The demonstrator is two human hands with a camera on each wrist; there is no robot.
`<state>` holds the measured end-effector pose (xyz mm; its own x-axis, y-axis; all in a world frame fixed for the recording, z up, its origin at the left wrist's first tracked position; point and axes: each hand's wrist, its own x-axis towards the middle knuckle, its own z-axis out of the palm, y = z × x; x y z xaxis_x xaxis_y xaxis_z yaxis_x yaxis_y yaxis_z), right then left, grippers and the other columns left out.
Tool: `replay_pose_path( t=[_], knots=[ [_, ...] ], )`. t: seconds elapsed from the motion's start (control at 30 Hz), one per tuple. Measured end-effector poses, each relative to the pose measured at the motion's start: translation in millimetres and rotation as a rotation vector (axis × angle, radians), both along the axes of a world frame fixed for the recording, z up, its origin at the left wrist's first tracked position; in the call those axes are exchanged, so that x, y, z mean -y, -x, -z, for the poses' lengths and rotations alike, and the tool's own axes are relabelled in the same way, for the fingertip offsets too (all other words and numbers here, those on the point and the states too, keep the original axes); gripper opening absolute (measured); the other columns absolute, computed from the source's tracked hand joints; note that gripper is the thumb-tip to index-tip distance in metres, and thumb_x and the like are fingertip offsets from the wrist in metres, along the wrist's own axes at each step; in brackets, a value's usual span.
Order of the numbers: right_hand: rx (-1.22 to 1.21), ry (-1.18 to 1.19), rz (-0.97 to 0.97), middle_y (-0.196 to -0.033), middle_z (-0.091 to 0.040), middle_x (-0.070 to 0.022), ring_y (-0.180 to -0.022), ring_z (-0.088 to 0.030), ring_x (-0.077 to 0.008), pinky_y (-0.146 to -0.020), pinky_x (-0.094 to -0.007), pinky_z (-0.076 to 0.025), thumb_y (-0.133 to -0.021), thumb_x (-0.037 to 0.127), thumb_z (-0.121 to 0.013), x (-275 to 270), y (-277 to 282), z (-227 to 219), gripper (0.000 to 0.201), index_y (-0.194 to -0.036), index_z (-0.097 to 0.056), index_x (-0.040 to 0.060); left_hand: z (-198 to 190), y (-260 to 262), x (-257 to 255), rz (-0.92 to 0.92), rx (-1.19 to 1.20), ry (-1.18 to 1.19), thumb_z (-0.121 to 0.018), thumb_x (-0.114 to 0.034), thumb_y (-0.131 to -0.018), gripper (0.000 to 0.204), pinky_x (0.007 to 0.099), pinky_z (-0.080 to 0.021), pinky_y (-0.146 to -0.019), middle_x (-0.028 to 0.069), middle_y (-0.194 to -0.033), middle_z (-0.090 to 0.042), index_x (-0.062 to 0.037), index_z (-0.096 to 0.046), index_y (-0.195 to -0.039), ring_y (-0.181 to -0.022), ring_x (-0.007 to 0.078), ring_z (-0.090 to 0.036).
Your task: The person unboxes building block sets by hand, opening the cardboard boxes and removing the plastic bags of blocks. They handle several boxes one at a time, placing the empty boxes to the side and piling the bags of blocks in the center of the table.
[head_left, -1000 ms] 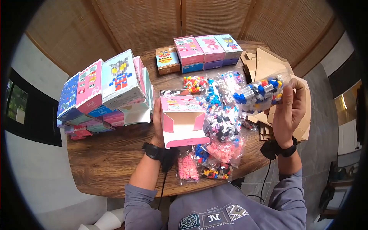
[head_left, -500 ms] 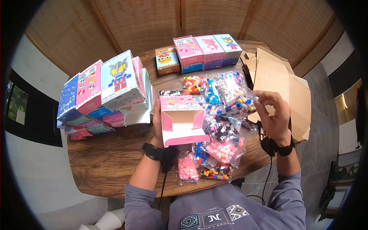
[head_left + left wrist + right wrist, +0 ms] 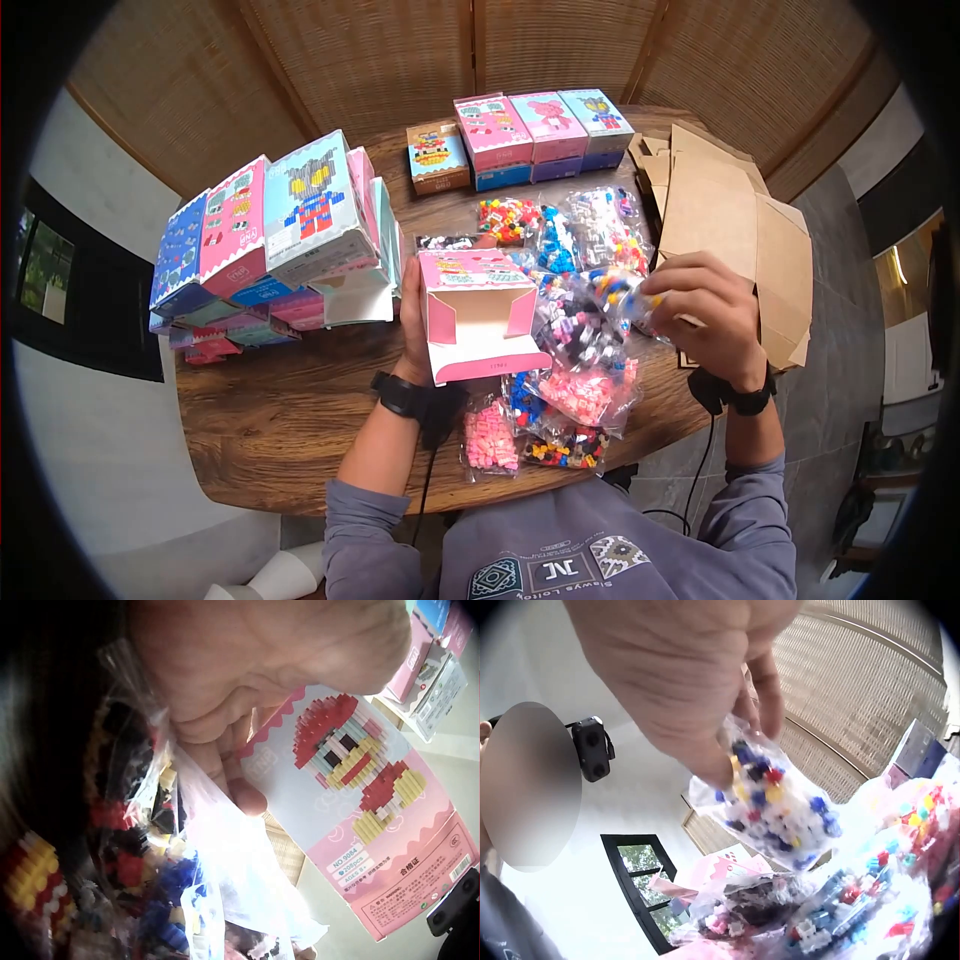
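My left hand holds an opened pink cardboard box from its left side, with the open end and flap facing me. In the left wrist view, the box shows a brick figure with a red top printed on one face. My right hand pinches a clear bag of small building bricks, mostly white and blue with some yellow and red. That bag hangs over a pile of similar brick bags, just right of the box.
Stacked printed boxes stand at the left of the wooden table. More boxes line the back. Flattened cardboard lies at the right. A pink brick bag sits near the front edge.
My right hand has brought the brick bag leftward and down from the right, over the pile towards the box. The left hand and box stay nearly still.
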<state>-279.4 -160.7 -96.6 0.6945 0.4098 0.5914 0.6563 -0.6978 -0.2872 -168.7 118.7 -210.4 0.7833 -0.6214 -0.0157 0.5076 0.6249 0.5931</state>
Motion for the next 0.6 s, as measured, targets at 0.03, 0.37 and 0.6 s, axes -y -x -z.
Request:
replay_pose_path(
  t=[0.03, 0.37, 0.6],
  knots=[
    [-0.054, 0.045, -0.042, -0.102, -0.070, -0.0075, -0.093, -0.066, -0.0269, -0.078, -0.0367, -0.055, -0.067, -0.003, -0.078, -2, -1, 1, 0.026, -0.087, -0.064, 0.0052, -1, 0, 1, -0.016, 0.003, -0.006, -0.030, -0.065, -0.097, 0.086, 0.0334, -0.046, -0.099, 0.0189, -0.131, -0.055, 0.0062, -0.038, -0.144, -0.115, 0.0244, -0.057],
    [-0.275, 0.019, -0.074, -0.101, -0.067, -0.0065, -0.097, -0.063, -0.0265, -0.080, -0.0372, -0.053, -0.070, 0.004, -0.081, -11, 2, -9, 0.024, -0.085, -0.063, 0.0071, 3, -2, 2, -0.034, 0.020, -0.003, -0.028, -0.063, -0.098, 0.083, 0.0329, -0.044, -0.101, 0.0186, -0.133, -0.054, 0.0063, -0.038, -0.144, -0.117, 0.0240, -0.056],
    [-0.100, -0.034, -0.079, -0.096, -0.068, -0.0066, -0.091, -0.066, -0.0258, -0.077, -0.0367, -0.055, -0.069, 0.005, -0.083, -19, -2, -5, 0.027, -0.090, -0.066, 0.0059, 2, -2, 0, 0.002, 0.020, 0.004, -0.028, -0.063, -0.098, 0.083, 0.0337, -0.044, -0.102, 0.0184, -0.134, -0.053, 0.0057, -0.037, -0.145, -0.118, 0.0246, -0.055]
  ],
)
